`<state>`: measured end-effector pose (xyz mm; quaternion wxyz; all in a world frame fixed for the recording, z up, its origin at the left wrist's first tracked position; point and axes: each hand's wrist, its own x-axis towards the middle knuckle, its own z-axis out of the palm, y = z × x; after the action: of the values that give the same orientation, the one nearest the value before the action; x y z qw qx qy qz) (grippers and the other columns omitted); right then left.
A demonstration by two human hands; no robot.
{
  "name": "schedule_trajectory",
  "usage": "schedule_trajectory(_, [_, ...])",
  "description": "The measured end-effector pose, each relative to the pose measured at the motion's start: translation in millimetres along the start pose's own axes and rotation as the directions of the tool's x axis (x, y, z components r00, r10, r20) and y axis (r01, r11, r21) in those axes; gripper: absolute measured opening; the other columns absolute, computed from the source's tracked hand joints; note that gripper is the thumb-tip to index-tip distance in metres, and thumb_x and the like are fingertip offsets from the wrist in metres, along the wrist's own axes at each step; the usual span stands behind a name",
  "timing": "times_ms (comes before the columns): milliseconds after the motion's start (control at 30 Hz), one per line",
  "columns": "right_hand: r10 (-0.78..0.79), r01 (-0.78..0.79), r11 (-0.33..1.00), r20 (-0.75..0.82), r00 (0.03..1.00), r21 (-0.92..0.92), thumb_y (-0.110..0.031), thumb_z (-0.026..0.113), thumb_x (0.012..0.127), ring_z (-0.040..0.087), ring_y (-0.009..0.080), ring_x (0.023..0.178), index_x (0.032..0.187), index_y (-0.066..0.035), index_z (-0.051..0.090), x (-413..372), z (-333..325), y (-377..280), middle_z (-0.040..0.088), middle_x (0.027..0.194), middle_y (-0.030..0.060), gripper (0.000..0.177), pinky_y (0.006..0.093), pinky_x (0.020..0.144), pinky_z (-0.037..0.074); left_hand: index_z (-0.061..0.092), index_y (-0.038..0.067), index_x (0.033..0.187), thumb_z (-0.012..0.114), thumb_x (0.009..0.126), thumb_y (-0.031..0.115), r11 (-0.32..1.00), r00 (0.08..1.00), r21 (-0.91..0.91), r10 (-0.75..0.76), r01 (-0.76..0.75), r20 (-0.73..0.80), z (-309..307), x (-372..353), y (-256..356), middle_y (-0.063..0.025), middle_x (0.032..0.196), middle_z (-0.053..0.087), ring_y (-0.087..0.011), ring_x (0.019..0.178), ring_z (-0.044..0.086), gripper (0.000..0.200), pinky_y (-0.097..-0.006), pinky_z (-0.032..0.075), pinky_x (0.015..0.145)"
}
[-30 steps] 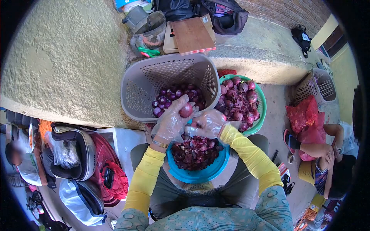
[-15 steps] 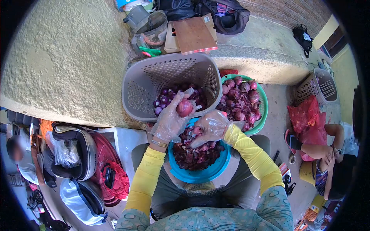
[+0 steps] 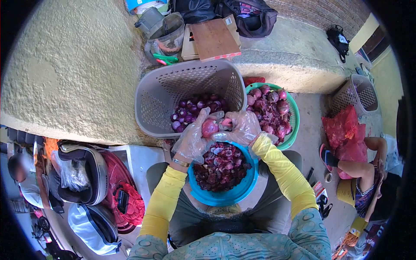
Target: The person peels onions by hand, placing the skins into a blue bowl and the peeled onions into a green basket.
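Note:
My left hand (image 3: 193,138), in a clear plastic glove, is closed around a red onion (image 3: 210,128) in front of the grey basket. My right hand (image 3: 242,126), gloved too, is closed right beside that onion; a bit of pink shows at its fingers, and I cannot tell what it holds. Below both hands, between my knees, sits a blue basin (image 3: 253,175) of dark onion skins and trimmings (image 3: 221,167). Peeled purple onions (image 3: 190,113) lie in the bottom of the grey perforated basket (image 3: 149,95). A green basket (image 3: 295,123) holds unpeeled onions (image 3: 272,97) and loose skins.
A brown board (image 3: 216,39) lies on boxes behind the grey basket, near green-handled scissors (image 3: 166,59). Red mesh sacks (image 3: 342,134) and another person's legs (image 3: 357,169) are at the right. Bags and a red cloth (image 3: 132,201) lie at the left.
My right hand has moved up and left from over the blue basin to the onion in my left hand. The skins in the basin now show more fully.

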<state>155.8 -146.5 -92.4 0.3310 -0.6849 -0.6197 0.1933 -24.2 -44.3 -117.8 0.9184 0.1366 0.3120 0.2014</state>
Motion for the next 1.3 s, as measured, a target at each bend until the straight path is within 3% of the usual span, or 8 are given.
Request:
schedule_trajectory(100, [-0.01, 0.009, 0.999, -0.022, 1.0, -0.031, -0.066, 0.084, 0.066, 0.071, 0.035, 0.071, 0.084, -0.011, 0.074, 1, -1, 1, 0.072, 0.077, 0.0125, 0.059, 0.0447, 0.067, 0.057, 0.055, -0.006, 0.134, 0.068, 0.101, 0.025, 0.652, 0.949, 0.714, 0.31, -0.256, 0.056, 14, -17, -6, -0.017, 0.13, 0.062, -0.0241, 0.111, 0.065, 0.047, -0.0339, 0.057, 0.096])
schedule_trajectory(233, [-0.006, 0.005, 1.0, -0.041, 0.999, -0.021, -0.068, 0.084, 0.065, 0.072, 0.0341, 0.071, 0.084, -0.012, 0.074, 1, -1, 4, 0.072, 0.077, 0.012, 0.06, 0.0444, 0.067, 0.057, 0.059, -0.006, 0.128, 0.059, 0.106, 0.038, 0.738, 0.956, 0.642, 0.293, -0.205, -0.031, 31, -25, -1, -0.014, 0.126, 0.063, -0.0225, 0.106, 0.065, 0.05, -0.0326, 0.057, 0.093])
schedule_trajectory(300, [-0.007, 0.005, 1.0, -0.063, 0.998, -0.03, -0.068, 0.084, 0.066, 0.072, 0.0343, 0.071, 0.083, -0.012, 0.074, 0, 1, 2, 0.072, 0.076, 0.0122, 0.06, 0.0442, 0.066, 0.057, 0.055, -0.005, 0.137, 0.061, 0.105, 0.03, 0.991, 0.991, 0.116, 0.046, -0.061, 0.124, 8, -8, -1, -0.0117, 0.125, 0.063, -0.0214, 0.103, 0.065, 0.048, -0.034, 0.057, 0.092])
schedule_trajectory(533, [-0.018, 0.002, 0.994, -0.148, 0.989, -0.113, -0.068, 0.082, 0.069, 0.071, 0.035, 0.066, 0.081, -0.011, 0.073, 0, 4, -1, 0.07, 0.072, 0.0138, 0.059, 0.0441, 0.061, 0.056, 0.053, -0.003, 0.139, 0.064, 0.104, 0.022, 0.888, 0.946, 0.326, 0.288, -0.323, 0.151, -9, 6, -14, -0.0111, 0.122, 0.064, -0.0195, 0.104, 0.065, 0.045, -0.0333, 0.056, 0.091])
schedule_trajectory(600, [-0.029, 0.015, 0.993, -0.123, 0.992, -0.118, -0.068, 0.082, 0.069, 0.071, 0.0349, 0.066, 0.081, -0.011, 0.073, -1, 5, -3, 0.07, 0.072, 0.0139, 0.06, 0.0444, 0.061, 0.056, 0.046, 0.001, 0.147, 0.067, 0.099, 0.008, -0.162, 0.657, 0.789, 0.471, -0.592, 0.589, -11, -6, -13, -0.0101, 0.121, 0.064, -0.0188, 0.106, 0.064, 0.052, -0.0322, 0.055, 0.092])
schedule_trajectory(833, [-0.002, -0.004, 0.998, -0.095, 0.995, -0.063, -0.069, 0.08, 0.072, 0.071, 0.0348, 0.065, 0.08, -0.012, 0.072, -1, 9, -4, 0.07, 0.071, 0.0139, 0.058, 0.0447, 0.061, 0.056, 0.041, 0.005, 0.152, 0.068, 0.096, 0.001, -0.013, 0.697, 0.792, 0.466, -0.61, 0.544, -21, 4, -9, -0.0097, 0.12, 0.064, -0.0194, 0.106, 0.064, 0.063, -0.0321, 0.055, 0.094])
schedule_trajectory(900, [-0.024, 0.016, 0.996, -0.088, 0.996, -0.091, -0.069, 0.08, 0.073, 0.071, 0.0346, 0.065, 0.08, -0.012, 0.071, 0, 8, -6, 0.07, 0.071, 0.0136, 0.058, 0.0447, 0.061, 0.056, 0.04, 0.007, 0.154, 0.068, 0.096, 0.001, 0.586, 0.887, 0.667, 0.335, -0.46, 0.317, -31, 19, -7, -0.0112, 0.123, 0.064, -0.0201, 0.108, 0.064, 0.064, -0.0319, 0.054, 0.096])
schedule_trajectory(1300, [-0.085, 0.081, 0.994, -0.072, 0.994, -0.069, -0.066, 0.077, 0.078, 0.07, 0.035, 0.065, 0.092, -0.013, 0.077, -2, 8, -11, 0.07, 0.071, 0.0134, 0.054, 0.0451, 0.062, 0.056, 0.052, -0.002, 0.141, 0.058, 0.107, 0.026, 0.973, 0.979, 0.195, 0.083, -0.12, 0.187, -4, 0, -2, -0.0151, 0.125, 0.064, -0.0188, 0.106, 0.066, 0.045, -0.0312, 0.057, 0.094])
